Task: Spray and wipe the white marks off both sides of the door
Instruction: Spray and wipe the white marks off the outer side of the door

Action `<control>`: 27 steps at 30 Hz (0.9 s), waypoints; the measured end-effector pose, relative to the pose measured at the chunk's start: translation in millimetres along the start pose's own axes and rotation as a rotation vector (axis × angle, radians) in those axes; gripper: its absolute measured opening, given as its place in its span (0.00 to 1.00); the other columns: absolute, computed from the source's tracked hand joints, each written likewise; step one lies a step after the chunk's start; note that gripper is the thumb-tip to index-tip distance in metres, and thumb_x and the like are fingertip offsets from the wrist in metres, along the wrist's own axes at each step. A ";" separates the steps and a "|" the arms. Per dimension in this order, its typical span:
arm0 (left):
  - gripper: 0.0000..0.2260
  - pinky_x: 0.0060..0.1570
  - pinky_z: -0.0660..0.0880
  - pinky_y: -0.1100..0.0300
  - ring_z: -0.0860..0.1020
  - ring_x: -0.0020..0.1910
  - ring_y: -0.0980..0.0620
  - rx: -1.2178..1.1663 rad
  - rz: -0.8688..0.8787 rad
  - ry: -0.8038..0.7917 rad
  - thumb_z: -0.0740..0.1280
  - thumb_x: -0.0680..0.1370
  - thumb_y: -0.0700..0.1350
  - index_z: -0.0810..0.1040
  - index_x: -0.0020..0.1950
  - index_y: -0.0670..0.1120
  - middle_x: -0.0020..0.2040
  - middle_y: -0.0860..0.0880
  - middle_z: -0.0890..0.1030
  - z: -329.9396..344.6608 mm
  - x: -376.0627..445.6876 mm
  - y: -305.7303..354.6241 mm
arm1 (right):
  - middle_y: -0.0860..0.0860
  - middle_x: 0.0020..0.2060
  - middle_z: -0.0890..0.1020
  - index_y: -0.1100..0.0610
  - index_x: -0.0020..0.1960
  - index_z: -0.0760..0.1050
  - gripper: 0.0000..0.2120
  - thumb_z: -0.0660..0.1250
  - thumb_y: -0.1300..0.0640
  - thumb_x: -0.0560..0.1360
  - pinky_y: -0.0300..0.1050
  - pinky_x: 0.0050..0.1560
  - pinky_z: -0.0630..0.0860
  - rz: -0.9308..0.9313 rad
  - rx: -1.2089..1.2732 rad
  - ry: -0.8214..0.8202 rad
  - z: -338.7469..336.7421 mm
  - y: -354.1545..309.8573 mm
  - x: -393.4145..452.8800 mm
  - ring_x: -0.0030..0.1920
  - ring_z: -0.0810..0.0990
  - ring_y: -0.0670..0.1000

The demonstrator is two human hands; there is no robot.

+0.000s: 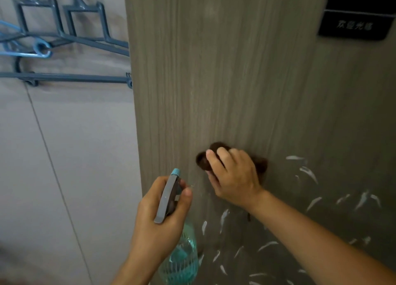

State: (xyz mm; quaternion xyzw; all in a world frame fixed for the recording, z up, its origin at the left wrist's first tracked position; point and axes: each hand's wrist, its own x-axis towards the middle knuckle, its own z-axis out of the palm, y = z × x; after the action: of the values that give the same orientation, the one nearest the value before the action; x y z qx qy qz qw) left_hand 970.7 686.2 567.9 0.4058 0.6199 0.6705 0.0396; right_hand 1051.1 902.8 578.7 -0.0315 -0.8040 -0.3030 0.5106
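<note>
**Inspector:** Report from nearest the camera outward, taking the door as reference.

**Operator:** Nearest me, the left hand [159, 216] is wrapped round the head of the spray bottle [177, 239], with a fingertip at the front where I take the trigger to be. It sits just off the door [225, 70], near its left edge. The nozzle points up and toward the panel, which I judge keeps it ready for another burst.

**Inspector:** And the other hand?

**Operator:** The right hand [233, 175] is a little farther in, fingers curled over a brown cloth [203, 160] and pressing it flat against the door face. I judge that pressure is there to scrub.

**Inspector:** Condition of the surface?

**Operator:** White marks [308, 171] remain on the door below and to the right of the cloth; the panel above looks clean. I'd call this side partly done. I cannot see the other side.

**Inspector:** Beyond that?

**Operator:** A dark sign [355, 25] is fixed high on the door's right. Left of the door's edge, blue hangers [42, 49] hang against a pale wall [64, 145].
</note>
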 end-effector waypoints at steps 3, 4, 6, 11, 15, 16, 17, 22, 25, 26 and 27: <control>0.12 0.36 0.81 0.52 0.82 0.39 0.45 -0.007 0.012 0.002 0.71 0.73 0.57 0.82 0.50 0.50 0.41 0.51 0.83 -5.9 2.2 1.2 | 0.61 0.53 0.77 0.59 0.64 0.75 0.17 0.71 0.53 0.79 0.58 0.42 0.77 0.126 0.087 0.127 -16.7 15.6 40.7 0.44 0.78 0.63; 0.12 0.35 0.80 0.55 0.82 0.39 0.46 -0.003 0.015 -0.001 0.71 0.73 0.57 0.82 0.49 0.50 0.40 0.51 0.83 -6.9 3.6 1.8 | 0.62 0.51 0.78 0.59 0.63 0.77 0.16 0.71 0.53 0.79 0.58 0.44 0.77 0.206 0.100 0.202 -23.7 24.4 65.9 0.45 0.78 0.64; 0.12 0.35 0.78 0.61 0.81 0.38 0.48 0.010 0.021 -0.005 0.71 0.74 0.56 0.82 0.50 0.50 0.40 0.51 0.82 -8.4 7.2 4.1 | 0.63 0.51 0.79 0.60 0.60 0.82 0.14 0.71 0.52 0.79 0.56 0.47 0.77 0.319 0.079 0.316 -35.5 44.1 118.1 0.47 0.78 0.64; 0.07 0.37 0.81 0.55 0.82 0.40 0.47 0.006 0.020 0.018 0.72 0.77 0.51 0.81 0.51 0.50 0.41 0.51 0.82 -12.1 14.2 8.6 | 0.62 0.52 0.79 0.59 0.58 0.82 0.14 0.68 0.49 0.80 0.54 0.45 0.74 0.328 -0.056 0.304 -24.7 46.0 159.3 0.47 0.77 0.63; 0.04 0.35 0.80 0.54 0.81 0.38 0.47 0.024 0.035 0.041 0.73 0.79 0.47 0.81 0.50 0.50 0.40 0.50 0.82 -17.5 13.7 6.1 | 0.58 0.51 0.76 0.56 0.58 0.83 0.14 0.70 0.48 0.80 0.53 0.37 0.73 0.115 -0.015 0.145 12.0 -15.4 63.4 0.42 0.76 0.61; 0.04 0.35 0.80 0.56 0.82 0.38 0.47 0.032 0.035 0.046 0.73 0.78 0.47 0.81 0.50 0.50 0.40 0.50 0.82 -19.7 12.4 4.6 | 0.57 0.50 0.76 0.56 0.57 0.84 0.13 0.71 0.48 0.79 0.51 0.34 0.74 0.045 0.009 0.079 19.3 -32.1 30.0 0.40 0.76 0.59; 0.04 0.35 0.79 0.58 0.82 0.38 0.48 0.038 0.032 0.045 0.73 0.78 0.48 0.81 0.50 0.50 0.40 0.51 0.82 -21.9 10.6 3.1 | 0.56 0.48 0.78 0.55 0.56 0.84 0.12 0.72 0.49 0.78 0.50 0.32 0.75 -0.012 0.038 0.000 24.7 -46.3 -2.3 0.39 0.76 0.57; 0.04 0.35 0.77 0.65 0.82 0.39 0.52 0.081 0.002 0.010 0.73 0.79 0.48 0.80 0.50 0.49 0.40 0.53 0.82 -30.8 -2.2 -3.7 | 0.56 0.44 0.78 0.55 0.55 0.81 0.10 0.71 0.50 0.79 0.50 0.28 0.77 -0.019 0.129 -0.184 25.7 -68.0 -55.6 0.35 0.76 0.55; 0.03 0.35 0.76 0.66 0.82 0.39 0.52 0.076 -0.002 0.014 0.73 0.80 0.46 0.80 0.50 0.48 0.40 0.52 0.82 -32.7 -6.9 -5.1 | 0.59 0.44 0.79 0.56 0.55 0.84 0.11 0.72 0.50 0.79 0.48 0.31 0.78 0.173 0.121 0.041 6.6 -48.3 0.6 0.37 0.79 0.57; 0.03 0.36 0.77 0.65 0.82 0.40 0.52 0.072 -0.012 0.017 0.73 0.80 0.46 0.80 0.50 0.48 0.41 0.52 0.82 -32.6 -7.7 -5.5 | 0.59 0.44 0.80 0.56 0.55 0.85 0.11 0.73 0.50 0.79 0.47 0.32 0.77 0.236 0.101 0.120 0.1 -37.9 22.4 0.38 0.80 0.58; 0.03 0.37 0.78 0.64 0.82 0.41 0.52 0.069 -0.020 0.019 0.73 0.80 0.46 0.80 0.51 0.49 0.42 0.53 0.82 -32.4 -8.2 -5.8 | 0.59 0.45 0.80 0.57 0.55 0.85 0.11 0.73 0.50 0.79 0.47 0.33 0.76 0.280 0.069 0.178 -5.0 -28.2 41.1 0.38 0.80 0.58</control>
State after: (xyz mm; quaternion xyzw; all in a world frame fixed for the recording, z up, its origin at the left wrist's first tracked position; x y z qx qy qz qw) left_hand 954.4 657.1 562.0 0.3945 0.6470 0.6520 0.0265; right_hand 1025.3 866.5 601.9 -0.0987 -0.7533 -0.2028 0.6178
